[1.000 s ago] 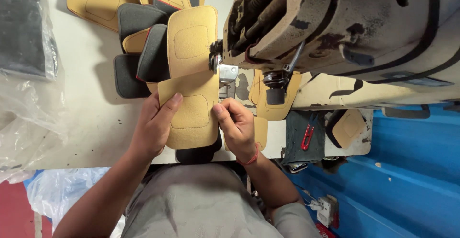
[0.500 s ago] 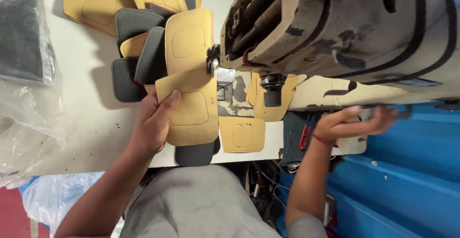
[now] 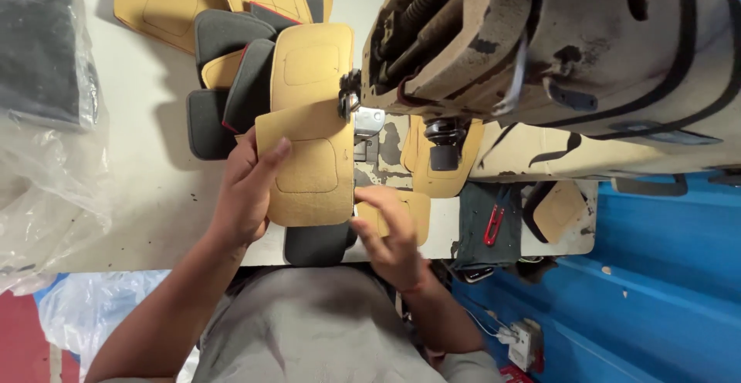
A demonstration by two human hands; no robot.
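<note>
Tan panel (image 3: 307, 163), stitched rectangle outline, centre frame. Dark grey panels (image 3: 220, 67) with red edging, upper left. Sewing machine (image 3: 556, 51) beige, black stripes, upper right. Red snips (image 3: 492, 226) on dark cloth (image 3: 472, 232), lower right. Blue wall (image 3: 656, 290), lower right.

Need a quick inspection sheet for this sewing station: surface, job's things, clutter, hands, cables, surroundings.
Surface: pale table, worn and stained by the sewing machine.
Job's things: tan panel at the needle; second tan piece beside it.
Clutter: stack of tan and grey panels; clear plastic bags; red snips on dark cloth.
Hands: left hand has a grip on the tan panel; right hand rests on the second tan piece.
Cables: wires to a wall socket.
Surroundings: blue wall.
</note>
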